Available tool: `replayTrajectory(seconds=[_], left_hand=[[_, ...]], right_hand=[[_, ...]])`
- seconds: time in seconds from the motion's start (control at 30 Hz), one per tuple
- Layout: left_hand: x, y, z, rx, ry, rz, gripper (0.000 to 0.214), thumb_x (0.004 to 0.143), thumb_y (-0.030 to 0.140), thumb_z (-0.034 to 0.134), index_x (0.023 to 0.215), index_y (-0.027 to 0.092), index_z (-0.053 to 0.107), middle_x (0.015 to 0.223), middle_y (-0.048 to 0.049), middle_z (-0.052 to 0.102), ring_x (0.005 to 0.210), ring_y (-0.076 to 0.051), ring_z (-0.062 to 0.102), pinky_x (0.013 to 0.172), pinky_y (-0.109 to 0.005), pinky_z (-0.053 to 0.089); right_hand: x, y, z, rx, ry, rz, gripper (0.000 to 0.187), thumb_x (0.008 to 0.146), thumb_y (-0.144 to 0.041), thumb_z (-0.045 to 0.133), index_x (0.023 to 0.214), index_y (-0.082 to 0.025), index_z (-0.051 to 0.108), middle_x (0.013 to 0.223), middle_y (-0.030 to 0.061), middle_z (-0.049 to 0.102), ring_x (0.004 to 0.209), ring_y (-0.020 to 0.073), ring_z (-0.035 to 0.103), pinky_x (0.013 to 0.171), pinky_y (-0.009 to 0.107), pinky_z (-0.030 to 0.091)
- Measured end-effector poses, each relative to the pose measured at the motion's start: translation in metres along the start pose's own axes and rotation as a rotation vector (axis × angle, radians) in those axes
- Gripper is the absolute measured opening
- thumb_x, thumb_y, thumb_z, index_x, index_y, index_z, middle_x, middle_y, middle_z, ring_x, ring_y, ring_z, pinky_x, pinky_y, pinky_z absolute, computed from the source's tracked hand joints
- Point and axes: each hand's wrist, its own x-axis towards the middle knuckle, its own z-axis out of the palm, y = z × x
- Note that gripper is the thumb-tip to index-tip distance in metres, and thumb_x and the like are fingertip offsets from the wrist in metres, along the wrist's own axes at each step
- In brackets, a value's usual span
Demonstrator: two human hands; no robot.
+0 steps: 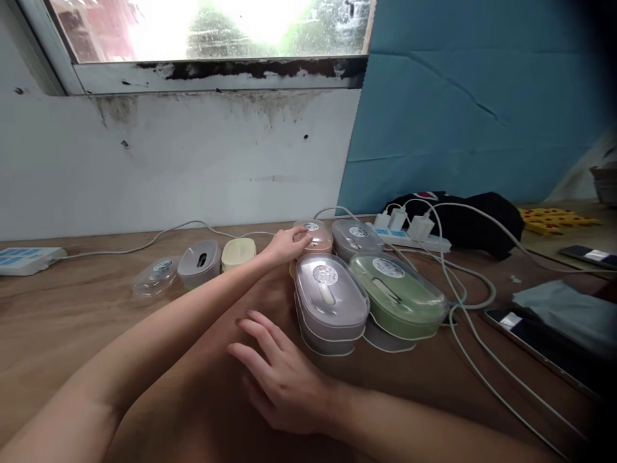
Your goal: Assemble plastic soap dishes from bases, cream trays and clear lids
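Note:
My left hand (288, 245) reaches across to the peach lunch box (321, 239), its fingertips resting on the left part of the clear lid. The fingers are loosely apart, not wrapped round the box. Held over the brown tabletop, my right hand (284, 379) is open and touches nothing. Just beyond it stands a grey-lilac lunch box (332, 296) under a clear lid with a round sticker. To its right, a green lunch box (400, 292) sits on a grey piece, cutlery visible under its lid. Behind is a grey lunch box (357, 238).
Left of my left hand are a yellow container (238, 252), a grey container (198, 260) and a clear lid (157, 275). A power strip (31, 260) lies far left. White cables, another power strip (409, 239), a black cloth item (475, 222) and a phone (535, 347) occupy the right.

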Motion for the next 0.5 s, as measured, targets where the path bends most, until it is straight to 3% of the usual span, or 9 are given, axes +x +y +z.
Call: replayTrajectory(seconds=[0.1, 0.2, 0.33, 0.5], left_hand=[[-0.002, 0.001, 0.001, -0.034, 0.001, -0.017, 0.04, 0.085, 0.042, 0.046, 0.119, 0.021, 0.054, 0.114, -0.0057, 0.061, 0.11, -0.025, 0.05, 0.095, -0.034, 0.037], [-0.002, 0.0, 0.002, -0.074, 0.028, -0.098, 0.047, 0.087, 0.042, 0.043, 0.128, 0.02, 0.043, 0.117, -0.0094, 0.058, 0.111, -0.026, 0.05, 0.094, -0.037, 0.038], [0.0, -0.006, 0.007, -0.168, -0.01, -0.265, 0.056, 0.091, 0.047, 0.029, 0.129, 0.007, 0.036, 0.117, -0.0208, 0.054, 0.09, -0.027, 0.061, 0.07, -0.035, 0.049], [-0.003, -0.011, 0.013, -0.252, -0.053, -0.309, 0.051, 0.091, 0.047, 0.03, 0.125, 0.01, 0.038, 0.115, -0.0186, 0.055, 0.079, -0.024, 0.063, 0.051, -0.027, 0.048]], right_hand=[[0.0, 0.0, -0.001, 0.004, -0.012, 0.007, 0.041, 0.078, -0.014, 0.046, 0.119, -0.012, 0.044, 0.132, 0.0182, 0.037, 0.131, 0.0302, 0.021, 0.102, 0.046, 0.033], [0.001, 0.0, -0.002, 0.012, -0.018, 0.011, 0.04, 0.079, -0.014, 0.045, 0.119, -0.012, 0.044, 0.132, 0.0177, 0.037, 0.131, 0.03, 0.021, 0.103, 0.046, 0.033], [0.0, 0.0, -0.001, 0.021, -0.021, 0.006, 0.04, 0.081, -0.014, 0.044, 0.12, -0.011, 0.043, 0.131, 0.0179, 0.037, 0.132, 0.0294, 0.019, 0.104, 0.045, 0.031], [0.0, 0.001, -0.001, 0.044, -0.037, 0.011, 0.042, 0.079, -0.014, 0.046, 0.121, -0.011, 0.044, 0.132, 0.0179, 0.036, 0.133, 0.0298, 0.017, 0.106, 0.044, 0.028]])
